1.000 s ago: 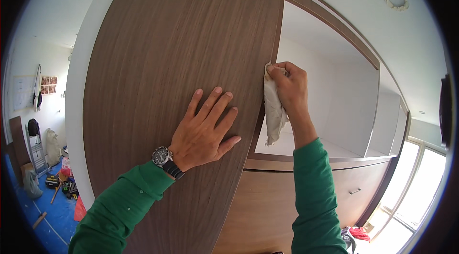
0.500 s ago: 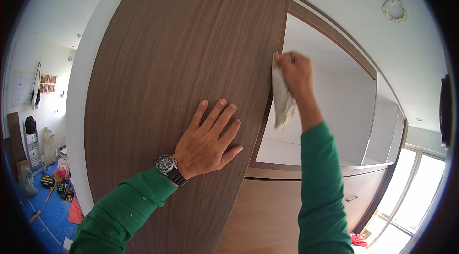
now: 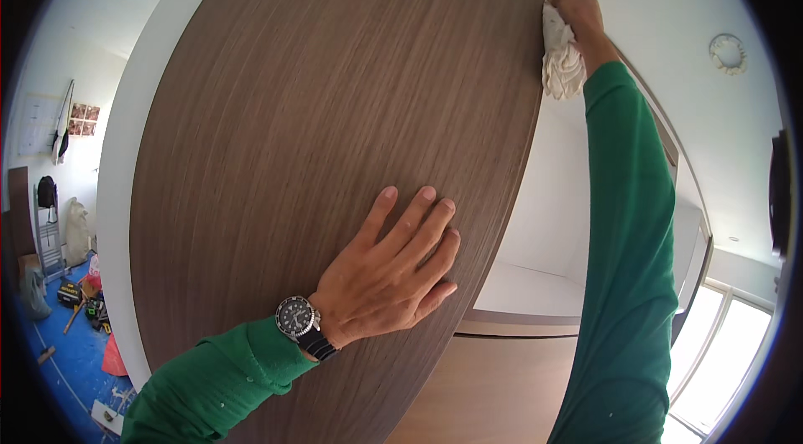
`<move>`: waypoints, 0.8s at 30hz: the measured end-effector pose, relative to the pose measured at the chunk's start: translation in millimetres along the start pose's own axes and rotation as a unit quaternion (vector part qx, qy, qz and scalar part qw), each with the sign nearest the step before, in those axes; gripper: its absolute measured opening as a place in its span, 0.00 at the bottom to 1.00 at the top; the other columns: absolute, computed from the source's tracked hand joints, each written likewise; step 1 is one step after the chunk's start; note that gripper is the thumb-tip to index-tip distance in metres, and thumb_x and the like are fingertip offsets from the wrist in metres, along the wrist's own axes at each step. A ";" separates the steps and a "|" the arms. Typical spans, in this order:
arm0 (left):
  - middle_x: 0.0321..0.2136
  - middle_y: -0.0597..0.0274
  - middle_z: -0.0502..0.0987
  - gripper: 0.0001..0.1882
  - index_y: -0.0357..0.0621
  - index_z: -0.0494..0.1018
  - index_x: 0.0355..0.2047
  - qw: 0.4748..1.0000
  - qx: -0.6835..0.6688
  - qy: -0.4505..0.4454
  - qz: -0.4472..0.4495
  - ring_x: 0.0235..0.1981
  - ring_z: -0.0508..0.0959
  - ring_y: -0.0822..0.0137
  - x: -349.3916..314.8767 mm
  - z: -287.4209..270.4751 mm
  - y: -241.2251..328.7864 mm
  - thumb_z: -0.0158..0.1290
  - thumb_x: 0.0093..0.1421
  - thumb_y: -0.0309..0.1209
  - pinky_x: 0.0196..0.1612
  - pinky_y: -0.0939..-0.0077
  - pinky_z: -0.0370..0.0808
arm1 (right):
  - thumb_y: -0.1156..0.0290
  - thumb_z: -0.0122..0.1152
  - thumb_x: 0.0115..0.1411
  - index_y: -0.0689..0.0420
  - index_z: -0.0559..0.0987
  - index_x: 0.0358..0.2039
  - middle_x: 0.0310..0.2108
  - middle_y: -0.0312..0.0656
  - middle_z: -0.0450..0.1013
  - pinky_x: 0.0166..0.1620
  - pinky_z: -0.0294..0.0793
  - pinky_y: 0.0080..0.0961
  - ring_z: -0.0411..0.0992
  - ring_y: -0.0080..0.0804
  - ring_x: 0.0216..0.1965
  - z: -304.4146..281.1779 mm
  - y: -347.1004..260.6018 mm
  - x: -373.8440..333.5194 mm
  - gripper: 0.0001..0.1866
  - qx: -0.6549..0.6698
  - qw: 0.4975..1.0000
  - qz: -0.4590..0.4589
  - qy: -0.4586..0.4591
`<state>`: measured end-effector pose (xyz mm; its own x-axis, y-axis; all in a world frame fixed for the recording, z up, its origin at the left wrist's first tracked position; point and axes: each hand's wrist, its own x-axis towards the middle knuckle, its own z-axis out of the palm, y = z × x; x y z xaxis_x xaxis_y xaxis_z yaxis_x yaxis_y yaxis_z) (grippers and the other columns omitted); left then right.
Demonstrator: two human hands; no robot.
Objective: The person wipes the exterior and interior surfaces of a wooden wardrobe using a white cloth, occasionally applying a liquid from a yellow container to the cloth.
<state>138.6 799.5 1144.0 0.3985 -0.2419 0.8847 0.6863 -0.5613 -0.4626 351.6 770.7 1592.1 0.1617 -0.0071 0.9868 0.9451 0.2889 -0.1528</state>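
Flat against a brown wood-grain cabinet door [image 3: 335, 109] lies my left hand [image 3: 389, 268], its fingers spread. A dark-faced wristwatch [image 3: 297, 316] with a black strap is on that wrist. High on the right, my right hand [image 3: 583, 13] grips a crumpled off-white cloth [image 3: 562, 59] at the upper part of the door's right edge. The cloth hangs down from the fingers, and its top end touches the edge. Behind the raised right arm, the white inside of the cabinet [image 3: 548, 193] shows in part.
Lighter wood fronts [image 3: 493, 385] sit below the opening. A bright window [image 3: 719, 352] stands at the far right, and a round ceiling fitting [image 3: 728, 53] is above it. On the left, a blue-covered floor [image 3: 71, 369] holds tools, bags and a small ladder [image 3: 50, 243].
My right hand has moved up along the door edge with the cloth, toward the top corner. The door has swung wider across the opening. My left hand stays flat on it, slightly lower and rightward.
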 end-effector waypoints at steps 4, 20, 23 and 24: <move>0.64 0.47 0.68 0.29 0.46 0.73 0.54 1.000 0.003 0.008 -0.002 0.68 0.65 0.46 -1.8 -1.4 -1.5 0.58 0.62 0.54 0.71 0.38 0.55 | 0.53 0.66 0.57 0.64 0.85 0.40 0.35 0.50 0.83 0.43 0.80 0.37 0.82 0.42 0.37 0.9 -2.2 14.2 0.24 0.063 0.996 0.019 -0.054; 0.63 0.50 0.69 0.29 0.43 0.74 0.54 0.999 0.037 0.014 -0.008 0.68 0.65 0.49 0.5 -6.4 -0.6 0.60 0.61 0.51 0.69 0.42 0.57 | 0.63 0.65 0.61 0.65 0.83 0.36 0.21 0.47 0.75 0.32 0.73 0.30 0.72 0.27 0.24 -47.4 52.5 -388.9 0.15 0.194 0.968 -0.010 -0.159; 0.63 0.50 0.69 0.29 0.44 0.74 0.54 0.999 0.026 0.018 -0.006 0.68 0.65 0.49 6.0 -2.6 2.3 0.60 0.61 0.51 0.70 0.42 0.57 | 0.69 0.65 0.62 0.63 0.82 0.33 0.23 0.49 0.77 0.33 0.75 0.32 0.77 0.40 0.25 -62.8 61.9 -450.6 0.09 0.192 0.963 -0.009 -0.189; 0.63 0.50 0.69 0.29 0.44 0.74 0.55 0.999 0.028 0.019 -0.005 0.68 0.65 0.49 6.3 -2.6 2.7 0.60 0.62 0.51 0.70 0.43 0.57 | 0.69 0.65 0.62 0.63 0.81 0.32 0.24 0.49 0.78 0.33 0.76 0.33 0.78 0.42 0.26 -68.8 62.7 -467.3 0.09 0.194 0.959 0.003 -0.209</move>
<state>141.3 794.5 1148.5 0.3689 -0.2672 0.8902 0.7234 -0.5189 -0.4555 354.9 726.2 1117.8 -0.0385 0.3562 0.9336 0.7550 0.6224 -0.2063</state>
